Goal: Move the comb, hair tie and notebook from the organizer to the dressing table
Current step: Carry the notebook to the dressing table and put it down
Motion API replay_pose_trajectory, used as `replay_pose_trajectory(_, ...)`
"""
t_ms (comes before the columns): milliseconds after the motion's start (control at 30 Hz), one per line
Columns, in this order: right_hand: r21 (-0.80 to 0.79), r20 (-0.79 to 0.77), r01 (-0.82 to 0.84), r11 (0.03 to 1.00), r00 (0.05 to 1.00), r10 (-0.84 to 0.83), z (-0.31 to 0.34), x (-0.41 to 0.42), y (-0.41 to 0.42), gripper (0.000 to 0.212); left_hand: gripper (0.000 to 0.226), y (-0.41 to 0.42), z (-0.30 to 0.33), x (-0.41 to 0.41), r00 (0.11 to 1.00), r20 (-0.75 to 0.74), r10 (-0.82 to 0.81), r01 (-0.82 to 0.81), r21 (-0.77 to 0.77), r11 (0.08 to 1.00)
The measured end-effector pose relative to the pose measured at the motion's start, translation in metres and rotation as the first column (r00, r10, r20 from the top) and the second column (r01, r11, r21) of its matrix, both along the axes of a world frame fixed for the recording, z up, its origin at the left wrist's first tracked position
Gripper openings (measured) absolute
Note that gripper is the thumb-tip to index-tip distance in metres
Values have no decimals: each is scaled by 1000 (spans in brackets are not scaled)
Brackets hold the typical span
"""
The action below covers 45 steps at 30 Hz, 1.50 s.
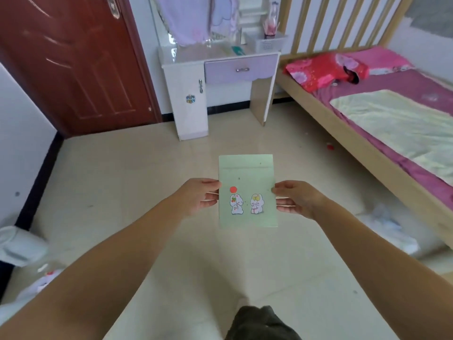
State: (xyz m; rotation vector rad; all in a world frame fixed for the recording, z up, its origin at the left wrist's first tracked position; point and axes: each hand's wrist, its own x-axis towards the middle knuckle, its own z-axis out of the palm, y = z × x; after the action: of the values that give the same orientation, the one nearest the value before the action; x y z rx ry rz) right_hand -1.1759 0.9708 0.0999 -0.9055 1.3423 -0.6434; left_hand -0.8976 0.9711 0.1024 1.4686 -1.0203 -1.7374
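A pale green notebook with two cartoon rabbits on its cover hangs flat above the floor in front of me. My left hand grips its left edge and my right hand grips its right edge. The white dressing table with a lilac drawer stands against the far wall, well beyond the notebook. A teal object, perhaps the comb, lies on its top. A white slotted organizer sits at the table's back right corner. I cannot make out a hair tie.
A red-brown door is at the left. A wooden bed with pink bedding runs along the right. Pale tiled floor lies between me and the table. White bags lie at the lower left.
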Motion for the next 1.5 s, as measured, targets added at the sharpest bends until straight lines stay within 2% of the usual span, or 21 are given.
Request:
replay_pose_trajectory(200,5,-17,-181,983,983,181,10,45,-169,16,7,-127,2,43,988,8,156,-156,12,988)
replay_pose_trajectory(400,-12,-33,-268,963,963,268,-3,114,-330,10,9,-264,-18,104,969,6,249,-249,12,969)
replay_pose_trajectory(600,-39,-29,-241,970,970,240,11,166,-491,10,7,-433,-4,158,974,15,224,-224,11,975)
replay_pose_trajectory(833,-37,-17,-124,992,992,123,16,183,-649,11,10,-618,3,179,989,27,144,-145,20,989)
replay_pose_trajectory(1233,-34,-59,-134,990,989,132,7,198,-993,4,9,-952,-5,188,984,72,165,-165,-1,986)
replay_pose_trajectory(1400,-15,-84,-171,985,982,169,-1,220,-1114,6,9,-1065,-13,207,979,92,180,-184,46,982)
replay_pose_trajectory(1500,-17,-97,-133,991,987,130,-16,232,-1181,4,9,-1139,-26,214,980,127,152,-162,66,985)
